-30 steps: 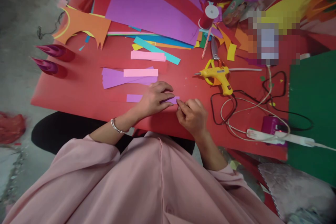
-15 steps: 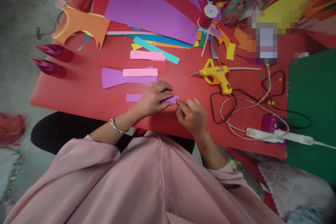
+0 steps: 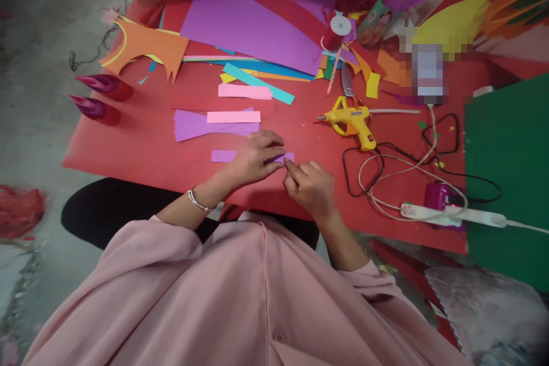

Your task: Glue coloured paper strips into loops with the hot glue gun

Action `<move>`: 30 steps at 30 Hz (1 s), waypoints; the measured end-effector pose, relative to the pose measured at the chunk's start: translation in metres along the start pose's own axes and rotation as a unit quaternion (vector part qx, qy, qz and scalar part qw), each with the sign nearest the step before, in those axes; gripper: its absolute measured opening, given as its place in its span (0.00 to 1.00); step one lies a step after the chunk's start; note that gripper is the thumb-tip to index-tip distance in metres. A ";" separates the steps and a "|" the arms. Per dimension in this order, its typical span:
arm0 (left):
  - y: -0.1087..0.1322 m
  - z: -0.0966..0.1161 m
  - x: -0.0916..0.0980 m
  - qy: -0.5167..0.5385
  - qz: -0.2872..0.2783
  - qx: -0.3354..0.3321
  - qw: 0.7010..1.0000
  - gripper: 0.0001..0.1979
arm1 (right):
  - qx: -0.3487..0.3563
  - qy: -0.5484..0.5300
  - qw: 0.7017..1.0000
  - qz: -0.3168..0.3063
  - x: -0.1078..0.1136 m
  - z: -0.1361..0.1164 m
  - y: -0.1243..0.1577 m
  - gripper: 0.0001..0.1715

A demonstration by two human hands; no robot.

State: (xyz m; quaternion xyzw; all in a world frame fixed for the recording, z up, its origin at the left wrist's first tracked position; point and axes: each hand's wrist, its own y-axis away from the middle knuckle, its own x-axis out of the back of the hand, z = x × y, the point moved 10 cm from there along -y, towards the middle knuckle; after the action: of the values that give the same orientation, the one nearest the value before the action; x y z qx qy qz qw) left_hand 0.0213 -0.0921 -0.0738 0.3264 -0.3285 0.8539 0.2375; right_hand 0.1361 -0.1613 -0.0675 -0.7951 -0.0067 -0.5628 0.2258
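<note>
A narrow purple paper strip lies flat near the table's front edge, its middle covered by my left hand. That hand rests on it with fingers stretched and slightly apart. My right hand is mostly curled, its index fingertip touching the strip close to the right end; no object shows in it. Just beyond my left hand is a fan of purple strips with a pink strip on top. Farther back lie more pink strips and a turquoise strip.
A yellow glue gun rests over scissors at right. Cables loop toward a white power strip. Two purple-and-red paper cones are at left. Purple sheets, a ribbon spool and orange offcuts lie behind.
My right index fingertip has slid slightly left along the purple strip, in from its right end. My left hand stays on the strip. The whole view has shifted a little.
</note>
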 end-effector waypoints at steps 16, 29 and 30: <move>0.109 -0.056 0.110 -0.069 0.168 0.253 0.950 0.04 | 0.046 0.034 0.997 0.058 0.003 -0.004 0.003 0.20; 0.110 -0.063 0.108 -0.066 0.164 0.265 0.948 0.02 | 0.039 0.021 0.997 0.070 0.006 -0.003 0.003 0.20; 0.110 -0.063 0.108 -0.065 0.164 0.265 0.948 0.02 | 0.040 0.020 0.996 0.071 0.006 -0.003 0.003 0.20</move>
State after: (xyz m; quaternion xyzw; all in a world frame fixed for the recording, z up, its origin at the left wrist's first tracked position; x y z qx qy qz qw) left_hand -0.1448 -0.1002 -0.0779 0.3746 -0.1541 0.9140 -0.0225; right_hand 0.1364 -0.1660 -0.0626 -0.7722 0.0323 -0.5606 0.2972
